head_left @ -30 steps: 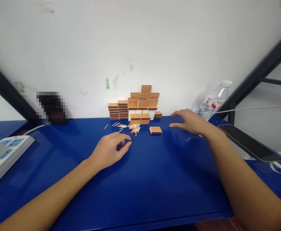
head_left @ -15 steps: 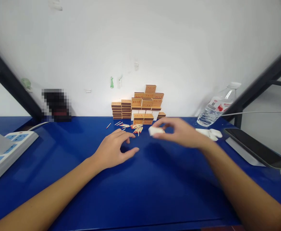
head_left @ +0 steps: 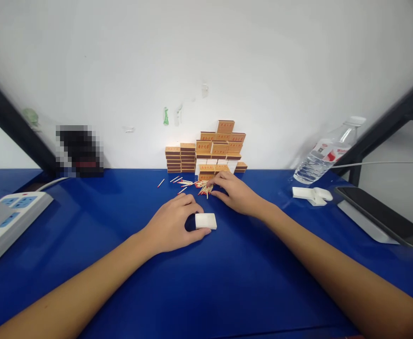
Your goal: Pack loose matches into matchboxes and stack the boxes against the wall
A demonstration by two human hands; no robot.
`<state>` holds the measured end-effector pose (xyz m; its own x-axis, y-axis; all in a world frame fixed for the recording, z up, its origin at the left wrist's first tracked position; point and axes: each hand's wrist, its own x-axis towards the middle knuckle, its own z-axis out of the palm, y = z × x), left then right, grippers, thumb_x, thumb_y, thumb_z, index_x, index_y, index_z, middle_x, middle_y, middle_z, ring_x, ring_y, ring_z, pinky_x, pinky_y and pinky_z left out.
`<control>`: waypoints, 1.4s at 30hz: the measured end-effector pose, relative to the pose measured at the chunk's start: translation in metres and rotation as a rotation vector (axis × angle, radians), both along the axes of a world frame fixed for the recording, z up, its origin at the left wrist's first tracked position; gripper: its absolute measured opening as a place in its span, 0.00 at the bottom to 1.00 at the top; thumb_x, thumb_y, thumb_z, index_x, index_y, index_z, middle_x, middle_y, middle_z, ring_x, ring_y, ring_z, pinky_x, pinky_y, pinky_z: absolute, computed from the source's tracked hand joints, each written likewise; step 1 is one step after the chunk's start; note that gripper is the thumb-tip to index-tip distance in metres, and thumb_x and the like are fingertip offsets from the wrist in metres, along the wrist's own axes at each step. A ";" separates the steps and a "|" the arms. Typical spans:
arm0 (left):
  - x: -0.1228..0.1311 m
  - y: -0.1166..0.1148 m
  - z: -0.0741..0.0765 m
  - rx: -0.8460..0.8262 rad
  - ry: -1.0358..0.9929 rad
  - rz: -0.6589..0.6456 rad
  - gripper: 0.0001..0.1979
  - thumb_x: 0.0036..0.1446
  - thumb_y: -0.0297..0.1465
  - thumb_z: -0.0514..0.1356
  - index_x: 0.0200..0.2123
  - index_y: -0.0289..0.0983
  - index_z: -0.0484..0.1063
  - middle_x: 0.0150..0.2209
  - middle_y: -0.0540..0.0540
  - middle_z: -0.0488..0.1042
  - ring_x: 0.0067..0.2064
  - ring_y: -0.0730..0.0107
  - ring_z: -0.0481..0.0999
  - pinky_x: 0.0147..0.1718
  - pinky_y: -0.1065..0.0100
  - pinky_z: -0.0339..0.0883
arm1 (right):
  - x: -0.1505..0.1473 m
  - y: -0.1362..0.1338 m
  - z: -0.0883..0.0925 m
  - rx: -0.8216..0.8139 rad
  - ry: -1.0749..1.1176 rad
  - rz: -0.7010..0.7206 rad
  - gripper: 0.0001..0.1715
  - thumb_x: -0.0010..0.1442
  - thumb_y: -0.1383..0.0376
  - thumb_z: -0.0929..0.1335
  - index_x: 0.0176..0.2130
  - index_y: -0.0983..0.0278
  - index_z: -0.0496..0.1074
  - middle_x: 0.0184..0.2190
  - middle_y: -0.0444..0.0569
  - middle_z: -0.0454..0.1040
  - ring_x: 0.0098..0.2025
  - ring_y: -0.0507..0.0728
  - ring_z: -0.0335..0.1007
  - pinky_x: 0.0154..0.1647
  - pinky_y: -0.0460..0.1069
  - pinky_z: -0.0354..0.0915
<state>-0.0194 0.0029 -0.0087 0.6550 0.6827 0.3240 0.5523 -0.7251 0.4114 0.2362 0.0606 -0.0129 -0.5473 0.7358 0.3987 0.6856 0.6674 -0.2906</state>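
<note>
A small white matchbox tray [head_left: 206,221] lies on the blue desk between the thumb and fingers of my left hand [head_left: 173,223], which grips it along its near and far edges. Beyond it, loose matches [head_left: 203,190] with red heads lie in a small heap, a few scattered to the left. My right hand [head_left: 235,192] is at the right side of the heap, its thumb and fingertips slightly apart over the matches. Just behind stands a stepped stack of orange matchboxes [head_left: 220,147], with white trays among its lower layers. Shorter matchbox piles [head_left: 181,158] adjoin it on the left.
A power strip [head_left: 12,221] is at the left edge. At the right are a tilted water bottle [head_left: 314,162], a white object [head_left: 312,194] and a phone [head_left: 383,216] on a white block. A white wall [head_left: 139,84] rises behind the desk; dark frame bars flank it.
The white tray has passed from my right hand to the desk within my left hand's grip. My right hand has moved left to the matches. The view has shifted slightly.
</note>
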 end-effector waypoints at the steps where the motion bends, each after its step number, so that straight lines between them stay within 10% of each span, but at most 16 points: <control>1: 0.000 0.000 0.000 0.004 0.002 -0.001 0.14 0.61 0.42 0.68 0.45 0.41 0.79 0.43 0.45 0.75 0.47 0.57 0.75 0.48 0.54 0.72 | 0.000 0.000 -0.001 -0.009 -0.010 0.000 0.14 0.71 0.65 0.67 0.54 0.60 0.76 0.47 0.56 0.72 0.52 0.64 0.69 0.55 0.61 0.69; 13: -0.001 0.003 -0.001 0.038 0.015 -0.012 0.14 0.62 0.42 0.68 0.45 0.40 0.79 0.43 0.44 0.75 0.47 0.56 0.75 0.48 0.54 0.72 | -0.020 -0.013 -0.003 -0.046 0.022 -0.273 0.12 0.65 0.59 0.72 0.31 0.61 0.72 0.35 0.51 0.74 0.39 0.60 0.71 0.40 0.55 0.64; 25: -0.001 0.002 0.000 0.041 0.026 -0.024 0.14 0.63 0.42 0.67 0.46 0.40 0.79 0.42 0.44 0.74 0.46 0.56 0.75 0.47 0.56 0.72 | 0.002 0.008 -0.004 0.035 -0.028 0.002 0.06 0.71 0.62 0.68 0.43 0.62 0.74 0.42 0.54 0.73 0.48 0.63 0.68 0.50 0.57 0.65; 42: -0.001 0.003 0.000 0.047 0.044 -0.004 0.14 0.62 0.41 0.68 0.46 0.40 0.79 0.42 0.44 0.75 0.45 0.57 0.76 0.45 0.56 0.72 | -0.001 -0.022 0.014 -0.163 0.020 -0.024 0.12 0.74 0.59 0.64 0.38 0.60 0.69 0.40 0.52 0.73 0.44 0.62 0.66 0.47 0.57 0.64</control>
